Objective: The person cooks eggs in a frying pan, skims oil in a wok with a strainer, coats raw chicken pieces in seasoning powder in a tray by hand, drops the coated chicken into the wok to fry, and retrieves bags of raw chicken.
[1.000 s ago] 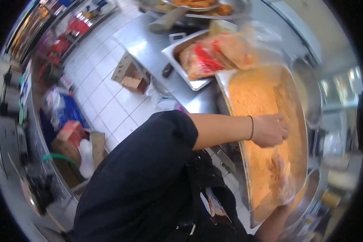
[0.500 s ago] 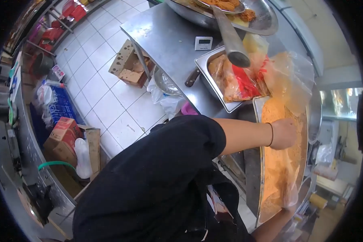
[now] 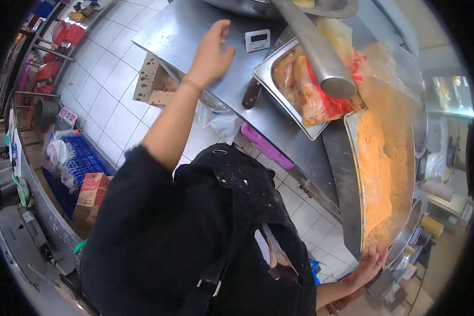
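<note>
My left hand is over the steel table, empty, fingers and thumb apart, left of a small white timer. At the lower right, my right hand has its fingers spread at the near end of a long metal tray, touching its edge. Orange powder fills that tray. Beyond it, a smaller steel pan holds bagged raw meat with red printing on the plastic. A thick metal handle reaches over this pan.
A black-handled utensil lies beside the small pan. A large metal bowl stands at the far end of the table. On the floor is an open carton; a blue crate and a red box are at the left.
My left hand has left the powder tray and moved up and left over the table. My right hand shows more fully at the tray's near end. The view has shifted.
</note>
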A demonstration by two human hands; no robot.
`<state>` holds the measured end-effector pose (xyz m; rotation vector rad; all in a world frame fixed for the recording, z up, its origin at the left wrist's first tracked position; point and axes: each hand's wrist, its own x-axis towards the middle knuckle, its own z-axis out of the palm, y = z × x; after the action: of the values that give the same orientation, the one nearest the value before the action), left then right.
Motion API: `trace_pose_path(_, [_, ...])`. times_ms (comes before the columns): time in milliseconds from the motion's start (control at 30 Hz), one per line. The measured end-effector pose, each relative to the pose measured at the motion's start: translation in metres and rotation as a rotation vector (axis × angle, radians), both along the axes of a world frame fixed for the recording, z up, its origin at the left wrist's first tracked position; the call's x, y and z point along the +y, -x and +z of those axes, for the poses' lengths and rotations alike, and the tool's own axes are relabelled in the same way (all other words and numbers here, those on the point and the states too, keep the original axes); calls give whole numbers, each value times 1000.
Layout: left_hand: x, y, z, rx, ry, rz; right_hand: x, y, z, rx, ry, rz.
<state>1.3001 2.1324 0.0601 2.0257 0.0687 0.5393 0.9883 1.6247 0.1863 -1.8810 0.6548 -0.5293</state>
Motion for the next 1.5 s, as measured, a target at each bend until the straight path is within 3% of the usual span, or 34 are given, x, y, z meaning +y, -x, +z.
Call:
trace_pose_path(100, [-4,-41,-12,130,-118,-154,25,-12,14,134,131,-86])
trace_pose_path(167, [-9,-54,-13,37,-234,-185,22,-14,18,136,112,-85])
trace_pose_path(267, [-12,-63,-13,185,-246,-338,24,-15,19,187,225,-18])
trace_pose_path(367, [-3,-59,0,173,-226,-466,39,-18,23,232,238,-8])
trace_pose_path(400, [4,-61,-4,25,-267,-500,39,-18,24,240,223,-1])
trace_pose_path(500, [31,-54,-6,282,349,-658,39,-28,26,246,253,-1])
trace_pose_path(767, [63,-19,19,294,598,-707,77,-97,47,54,341,265])
trace_pose_path(867, [67,-9,32,317,441,-624,117,-136,42,-65,239,357])
trace_pose_path(933, [74,-12,25,292,35,-590,170,-166,55,233,334,412])
trace_pose_path(967, [71,-8,30,310,-36,-567,166,-175,22,2,321,554])
trace_pose_path(1033, [71,-12,13,239,-53,-506,213,-196,22,111,351,446])
trace_pose_path(1067, [67,-10,17,353,-2,-439,219,-210,14,48,368,428])
trace_pose_path(1200, [76,-13,4,309,-88,-429,244,-260,7,0,189,362])
trace_pose_path(1300, [85,-9,5,181,31,-397,251,-279,7,-14,329,378])
trace_pose_path(1433, [115,15,20,-132,341,-39,235,-307,-1,-408,727,290])
trace_pose_path(1500, [131,38,12,-257,419,220,221,-326,21,-279,695,106])
